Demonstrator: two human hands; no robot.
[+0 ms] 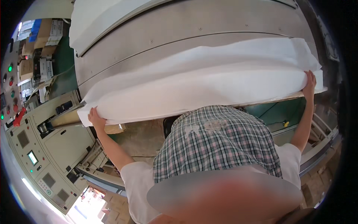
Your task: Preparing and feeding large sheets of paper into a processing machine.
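A wide white sheet (194,87), paper or cloth I cannot tell, lies across the front of a machine in soft folds, its near part rounded as if over a roll. At its near left end, my left hand (97,118) grips the edge, fingertips on top and part of the hand hidden by the sheet. Far out to the right, my right hand (309,85) is closed on the sheet's other end. Both arms are stretched wide. Behind the sheet rises the machine's grey metal bed (175,41), whose front strip the loose far edge of the sheet overlaps.
A control cabinet (56,145) with a small lit screen stands at left, below a panel (11,93) of lit buttons. Cardboard boxes (41,33) are stacked at far left. A pale metal rail (317,156) runs at lower right. My checked apron (220,142) nearly meets the sheet.
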